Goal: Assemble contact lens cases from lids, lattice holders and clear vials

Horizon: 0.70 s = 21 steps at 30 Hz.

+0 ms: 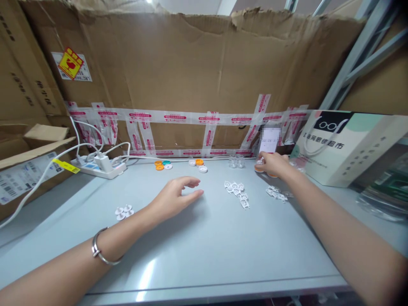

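Note:
My left hand (178, 196) hovers over the middle of the table, thumb and fingers apart, holding nothing. Far right, my right hand (273, 165) has its fingers closed around a small round orange-and-white part (259, 165) at the back of the table. More orange (272, 174) shows beneath that hand, partly hidden. White openwork plastic pieces (237, 190) lie between my hands, and another white cluster (276, 194) lies just below my right hand. Clear round cups (236, 161) stand left of its fingertips. White disc-shaped pieces with stems (124, 212) sit near my left forearm.
Orange, green and white rings (162, 165) and orange and white caps (198, 164) lie along the back. A phone (269, 139) leans upright behind my right hand. A power strip (103, 167) with cables stands left; a printed box (338, 148) and clear bottle (387, 191) stand right.

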### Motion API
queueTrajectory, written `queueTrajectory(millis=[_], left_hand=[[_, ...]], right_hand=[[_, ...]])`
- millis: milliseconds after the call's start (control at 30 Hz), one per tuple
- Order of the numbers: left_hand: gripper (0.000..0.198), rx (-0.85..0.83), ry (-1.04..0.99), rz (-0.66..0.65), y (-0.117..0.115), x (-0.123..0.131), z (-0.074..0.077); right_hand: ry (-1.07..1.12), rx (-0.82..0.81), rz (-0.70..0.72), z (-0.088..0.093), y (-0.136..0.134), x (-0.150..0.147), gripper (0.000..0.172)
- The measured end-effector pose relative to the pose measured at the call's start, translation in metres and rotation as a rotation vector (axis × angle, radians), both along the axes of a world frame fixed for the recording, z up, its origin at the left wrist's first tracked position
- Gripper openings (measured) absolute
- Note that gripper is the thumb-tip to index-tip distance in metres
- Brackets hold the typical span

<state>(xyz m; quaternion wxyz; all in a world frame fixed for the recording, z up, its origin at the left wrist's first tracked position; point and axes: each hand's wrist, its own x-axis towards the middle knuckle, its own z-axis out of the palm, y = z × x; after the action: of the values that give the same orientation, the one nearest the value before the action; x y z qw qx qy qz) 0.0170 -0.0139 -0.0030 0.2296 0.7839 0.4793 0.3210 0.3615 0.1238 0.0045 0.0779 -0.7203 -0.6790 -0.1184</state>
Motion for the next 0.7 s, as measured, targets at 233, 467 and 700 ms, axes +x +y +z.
queueTrajectory(millis=[233,467,700], left_hand=[[0.033,0.024,0.010,0.000,0.000,-0.002,0.001],[0.034,0.065,0.003,0.038,0.006,-0.006,0.004],[0.026,0.230,0.196,0.149,0.019,-0.047,0.044]], right_hand=[[-0.091,0.041,0.008,-0.005,0.000,0.004,0.033],[-0.078,0.158,0.015,-0.013,0.000,0.000,0.033],[0.030,0.428,0.219,0.010,-0.019,-0.032,0.035]])
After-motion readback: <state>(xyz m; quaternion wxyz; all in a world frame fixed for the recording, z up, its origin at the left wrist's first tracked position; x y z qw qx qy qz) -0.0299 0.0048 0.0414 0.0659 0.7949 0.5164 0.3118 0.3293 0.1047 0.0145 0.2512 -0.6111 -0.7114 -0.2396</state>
